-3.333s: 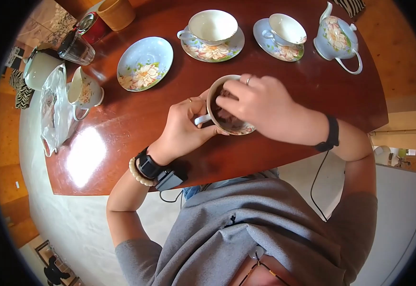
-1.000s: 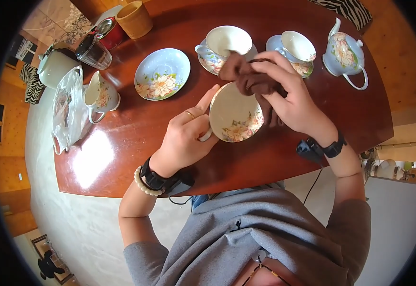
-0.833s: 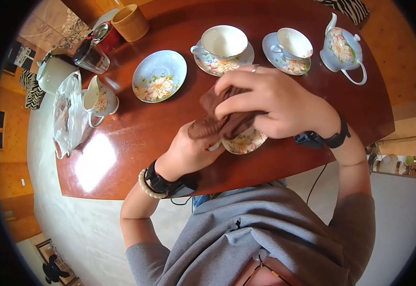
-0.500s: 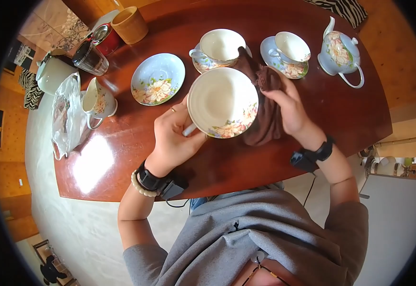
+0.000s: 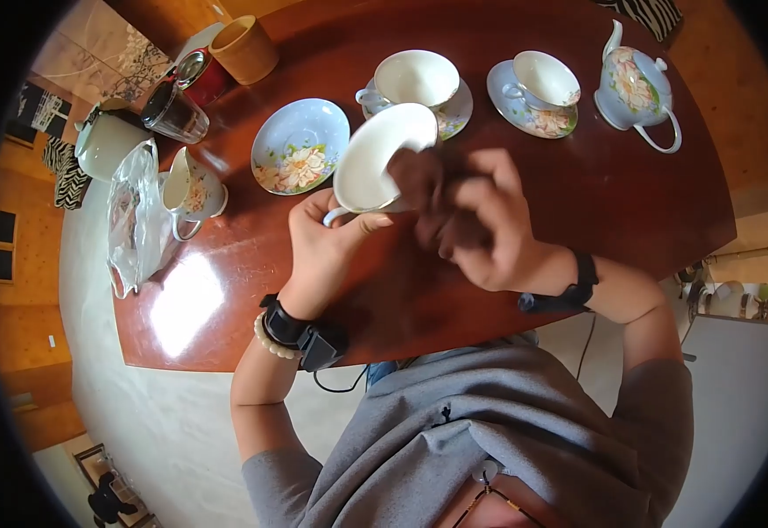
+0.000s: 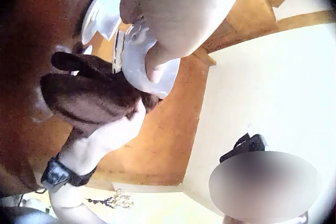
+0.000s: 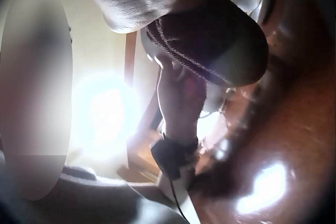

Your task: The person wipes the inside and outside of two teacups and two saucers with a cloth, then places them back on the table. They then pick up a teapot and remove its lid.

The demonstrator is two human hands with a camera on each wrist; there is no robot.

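Observation:
A white cup [image 5: 375,160] is tilted above the table, held near its handle by the left hand [image 5: 321,251]. In the right hand [image 5: 512,233] is a bunched brown cloth [image 5: 428,180], which meets the cup's right rim. The left wrist view shows the cloth [image 6: 86,98] against the cup [image 6: 139,61], with the right hand [image 6: 113,140] behind it. In the right wrist view the cloth [image 7: 220,40] hides most of the cup, and the left hand [image 7: 181,95] shows beyond it.
Behind the cup are a floral saucer [image 5: 300,132], two cups on saucers [image 5: 416,77] [image 5: 545,79] and a teapot [image 5: 635,84]. At left stand a creamer [image 5: 192,189], a plastic bag [image 5: 133,220], a glass jar [image 5: 175,114], a red tin [image 5: 201,77] and a wooden cup [image 5: 243,51].
The held cup has moved left and tipped over from facing the head camera. The right hand has brought the cloth left and bunched it at the cup's rim.

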